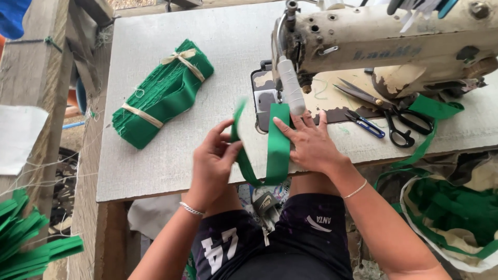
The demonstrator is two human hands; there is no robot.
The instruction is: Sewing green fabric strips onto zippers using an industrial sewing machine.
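A long green fabric strip (278, 142) runs from under the needle area of a worn cream sewing machine (384, 41) toward the table's front edge, then loops back up. My right hand (309, 142) lies flat on the strip, fingers spread, just in front of the presser foot. To its left, my left hand (212, 163) pinches the strip's other end and holds it raised above the table.
A tied bundle of green fabric pieces (163, 93) lies on the grey table (155, 166) at the left. Black scissors (386, 111) and small blue snips (365, 124) rest beside the machine. A bag of green strips (456, 212) sits at the lower right. More green pieces (26, 238) hang at the lower left.
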